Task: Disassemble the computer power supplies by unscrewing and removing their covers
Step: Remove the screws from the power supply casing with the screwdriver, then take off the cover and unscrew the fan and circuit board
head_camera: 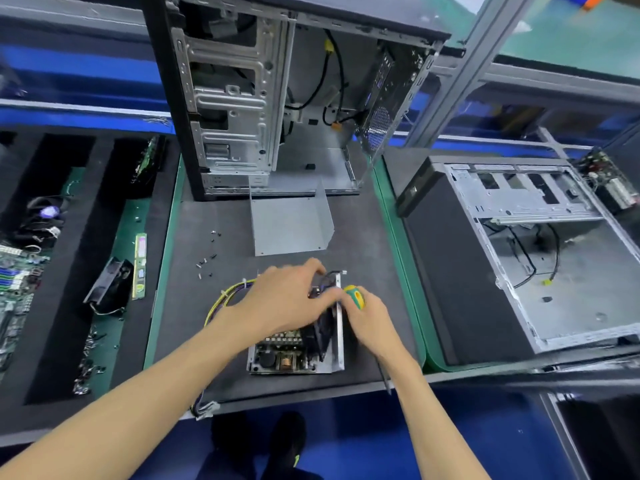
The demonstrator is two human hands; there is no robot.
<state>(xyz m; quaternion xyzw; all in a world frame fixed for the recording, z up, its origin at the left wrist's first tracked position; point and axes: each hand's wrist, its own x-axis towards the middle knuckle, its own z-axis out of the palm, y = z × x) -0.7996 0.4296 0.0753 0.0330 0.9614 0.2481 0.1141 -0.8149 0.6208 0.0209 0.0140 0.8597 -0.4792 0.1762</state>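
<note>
Gripping the opened power supply (294, 344) at its far end, the left hand (280, 299) steadies it near the tabletop's (194, 216) front edge, long axis running away from the person, while the right hand (372, 317) clutches a yellow-green screwdriver (356, 296) just beside its right wall.

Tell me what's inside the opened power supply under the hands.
Inside the power supply: a circuit board with dark components and a copper coil near the front. The left hand covers the rear part, so what lies there is hidden.
</note>
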